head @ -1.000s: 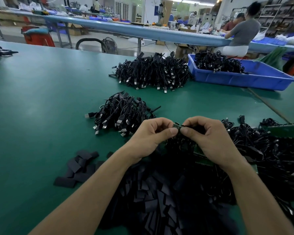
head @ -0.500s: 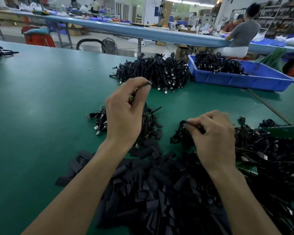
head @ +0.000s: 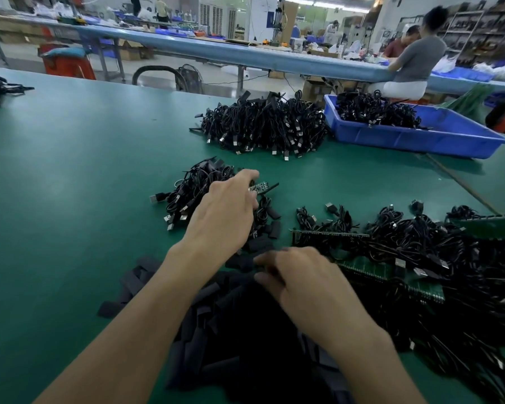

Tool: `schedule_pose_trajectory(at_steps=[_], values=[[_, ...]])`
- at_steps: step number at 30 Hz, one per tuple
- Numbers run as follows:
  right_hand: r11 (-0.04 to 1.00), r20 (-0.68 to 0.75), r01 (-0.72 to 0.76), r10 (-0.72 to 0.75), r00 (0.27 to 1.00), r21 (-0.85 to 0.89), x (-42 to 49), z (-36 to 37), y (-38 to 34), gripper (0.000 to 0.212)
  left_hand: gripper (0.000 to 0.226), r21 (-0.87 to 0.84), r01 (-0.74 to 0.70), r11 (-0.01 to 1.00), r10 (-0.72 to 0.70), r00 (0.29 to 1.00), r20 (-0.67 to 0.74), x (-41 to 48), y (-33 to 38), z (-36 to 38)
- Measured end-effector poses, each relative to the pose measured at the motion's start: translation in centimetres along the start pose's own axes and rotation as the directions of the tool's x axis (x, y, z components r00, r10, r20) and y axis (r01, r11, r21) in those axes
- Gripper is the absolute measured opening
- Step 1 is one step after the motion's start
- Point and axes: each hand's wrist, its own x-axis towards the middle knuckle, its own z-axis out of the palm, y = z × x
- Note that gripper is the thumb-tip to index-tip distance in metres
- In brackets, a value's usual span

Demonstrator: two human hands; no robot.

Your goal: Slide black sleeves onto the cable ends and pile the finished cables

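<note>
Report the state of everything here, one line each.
Left hand: pinching black cable with green board end over the small cable pile.
Right hand: blurred, at heap of flat black sleeves; grip unclear.
Blue plastic tray: partly filled with cables.
Tangled black cables: unsorted, at right.

a factory assembly floor — a broad green worktable (head: 70,170) heaped with black cable bundles (head: 263,126), a blue plastic bin (head: 420,138) holding more, a long blue bench (head: 216,51) where other workers (head: 420,59) sit, cartons (head: 314,90) beneath it — stocked shelving (head: 478,30) behind.
</note>
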Motion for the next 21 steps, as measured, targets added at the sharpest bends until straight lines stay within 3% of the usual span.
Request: schedule_pose_trajectory(at_steps=[4, 12, 17, 21], values=[[0.993, 0.104, 0.018, -0.030, 0.994, 0.118, 0.2, 2.2, 0.8, 0.040, 0.014, -0.073, 0.085, 0.994, -0.080, 0.994, 0.071, 0.1, -0.6, 0.5], [0.946, 0.014, -0.005, 0.001, 1.000, 0.323, 0.3, 3.4, 1.9, 0.006, 0.017, -0.149, 0.059, 0.987, -0.056, 0.998, 0.021, -0.2, -0.6, 0.6], [0.920, 0.044, -0.023, 0.006, 0.999, 0.391, 0.1, 3.8, 2.3, 0.017, 0.019, -0.129, 0.039, 0.991, -0.035, 0.999, 0.035, -0.3, -0.3, 0.7], [0.913, -0.047, -0.060, 0.086, 0.995, 0.404, -0.2, 3.7, 2.6, 0.022, 0.019, -0.128, 0.043, 0.991, -0.038, 0.998, 0.042, -0.3, -0.1, 0.6]])
